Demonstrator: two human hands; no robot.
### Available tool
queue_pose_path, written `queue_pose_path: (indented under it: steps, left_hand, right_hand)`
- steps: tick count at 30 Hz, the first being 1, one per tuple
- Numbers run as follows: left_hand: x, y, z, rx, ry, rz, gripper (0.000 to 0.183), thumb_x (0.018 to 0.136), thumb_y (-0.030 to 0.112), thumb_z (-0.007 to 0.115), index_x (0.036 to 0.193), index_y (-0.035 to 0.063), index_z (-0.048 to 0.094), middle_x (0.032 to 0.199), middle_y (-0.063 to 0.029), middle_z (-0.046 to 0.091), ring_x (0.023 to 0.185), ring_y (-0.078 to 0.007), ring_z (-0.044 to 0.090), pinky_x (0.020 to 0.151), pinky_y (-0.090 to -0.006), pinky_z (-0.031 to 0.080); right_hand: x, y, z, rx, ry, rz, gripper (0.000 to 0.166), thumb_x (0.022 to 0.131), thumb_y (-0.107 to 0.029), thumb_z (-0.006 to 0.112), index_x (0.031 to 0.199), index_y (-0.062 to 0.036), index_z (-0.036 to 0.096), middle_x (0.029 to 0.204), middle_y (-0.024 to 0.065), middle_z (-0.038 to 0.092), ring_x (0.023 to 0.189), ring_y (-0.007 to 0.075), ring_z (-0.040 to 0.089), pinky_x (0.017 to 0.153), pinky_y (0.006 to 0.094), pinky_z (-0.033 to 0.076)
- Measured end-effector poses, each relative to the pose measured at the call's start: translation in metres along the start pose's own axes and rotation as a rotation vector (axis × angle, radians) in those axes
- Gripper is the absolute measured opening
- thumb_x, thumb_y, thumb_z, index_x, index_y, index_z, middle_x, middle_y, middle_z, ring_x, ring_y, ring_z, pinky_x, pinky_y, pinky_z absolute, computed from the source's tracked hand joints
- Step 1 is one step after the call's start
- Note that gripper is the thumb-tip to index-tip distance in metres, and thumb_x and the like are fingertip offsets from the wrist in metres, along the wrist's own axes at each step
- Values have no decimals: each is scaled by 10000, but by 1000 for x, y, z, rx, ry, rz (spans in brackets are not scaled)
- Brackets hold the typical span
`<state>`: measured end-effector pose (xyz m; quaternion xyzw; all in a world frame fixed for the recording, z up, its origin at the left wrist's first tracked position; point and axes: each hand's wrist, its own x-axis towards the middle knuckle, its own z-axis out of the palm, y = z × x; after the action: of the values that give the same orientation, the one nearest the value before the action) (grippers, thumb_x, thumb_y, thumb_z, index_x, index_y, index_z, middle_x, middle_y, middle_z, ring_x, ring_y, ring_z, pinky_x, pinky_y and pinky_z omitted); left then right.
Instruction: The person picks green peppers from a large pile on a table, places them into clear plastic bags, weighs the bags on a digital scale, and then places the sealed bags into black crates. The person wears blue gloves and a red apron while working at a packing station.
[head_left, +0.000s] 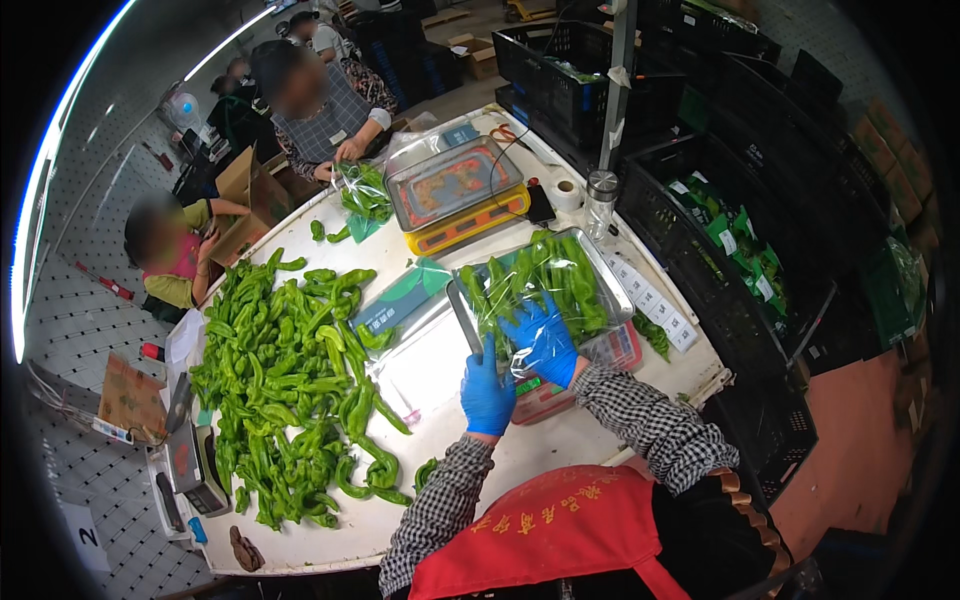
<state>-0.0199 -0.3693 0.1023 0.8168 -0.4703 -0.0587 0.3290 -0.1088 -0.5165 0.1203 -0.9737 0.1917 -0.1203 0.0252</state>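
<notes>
Both my hands wear blue gloves and are at a clear plastic bag (559, 262) of long green peppers. The bag lies in a shallow metal tray (616, 289) on a scale with a red body (534, 405). My left hand (487, 394) is at the bag's near left corner, index finger extended and the other fingers curled at the plastic. My right hand (546, 341) rests on top of the bag with fingers spread. To the left lies a large heap of loose green peppers (277, 382). A flat printed bag (401, 300) lies between heap and tray.
Across the table, a co-worker (330, 112) handles another pepper bag (364, 191) beside a yellow scale (469, 225). A second person (176, 255) is at a cardboard box (255, 195). A glass bottle (600, 202), tape roll (565, 195), label strip (652, 300) and metal post (619, 82) line the right edge.
</notes>
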Motion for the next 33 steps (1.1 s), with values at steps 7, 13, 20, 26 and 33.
queue_pose_path:
  steps: [7,13,20,26,33]
  left_hand:
    - [6,-2,8,186,-67,19,790,820,206,715,1522,100,367,1042,-179,564,858,-347,620,716,-450,488]
    - [9,3,4,277,-78,15,798,816,209,709,1527,113,360,991,-155,588,830,-329,627,703,-450,477]
    - [16,-18,12,175,-32,50,874,790,195,725,1556,117,312,937,-152,596,807,-324,615,689,-452,461]
    - [13,-14,6,215,-4,78,886,773,206,747,1549,116,329,895,-143,603,805,-323,608,692,-440,443]
    - [16,-20,7,263,-57,94,738,808,171,722,1487,157,434,897,-117,650,817,-318,622,717,-443,458]
  right_hand:
    - [-9,-2,17,-50,128,39,629,857,-339,599,1455,-172,502,1335,79,593,1349,316,428,1178,607,162]
    - [-2,-3,14,-198,20,17,650,898,-375,568,1490,-143,437,1445,130,511,1393,346,388,1174,610,155]
    - [-24,3,19,196,430,67,549,856,-235,643,1396,-168,570,1280,117,575,1227,322,486,1132,541,274]
    - [-100,-18,-25,485,365,136,563,821,-82,656,1375,-104,565,1302,138,564,1238,329,496,1078,458,382]
    - [-193,-12,-57,1565,195,538,491,904,40,604,1384,-39,540,1356,92,592,1215,190,581,1024,327,472]
